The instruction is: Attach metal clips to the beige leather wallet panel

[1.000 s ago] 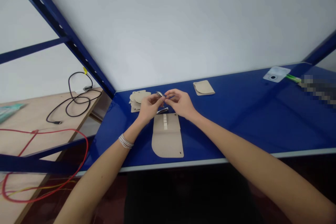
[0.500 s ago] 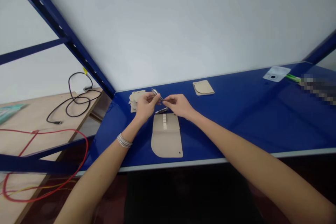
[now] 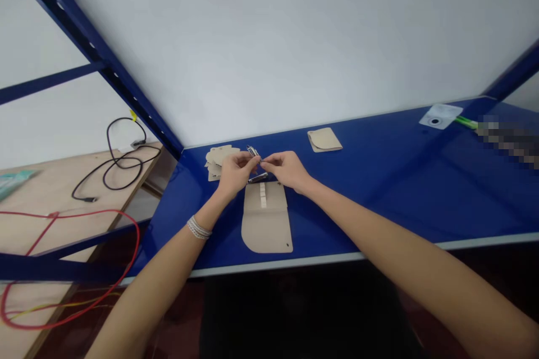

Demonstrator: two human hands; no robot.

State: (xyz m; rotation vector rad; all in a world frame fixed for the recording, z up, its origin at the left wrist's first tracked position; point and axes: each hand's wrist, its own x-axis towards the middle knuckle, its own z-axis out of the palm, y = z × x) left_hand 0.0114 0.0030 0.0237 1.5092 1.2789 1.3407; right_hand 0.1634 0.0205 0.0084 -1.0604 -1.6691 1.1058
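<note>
Both hands' grip [image 3: 257, 164] pinches one metal clipper [image 3: 254, 152] above one open pouch [image 3: 266, 217].

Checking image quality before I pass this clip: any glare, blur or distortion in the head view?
Head view: soft, even light; the glossy blue table top carries pale reflections of the wall. Wide-angle bending bows the blue steel frame beam. The small shiny metal tool between left hand and right hand is too small to resolve; a pixelated patch masks the far right edge.

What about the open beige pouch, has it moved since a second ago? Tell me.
No. The open beige pouch keeps its place beside the blue table's front edge.
</note>
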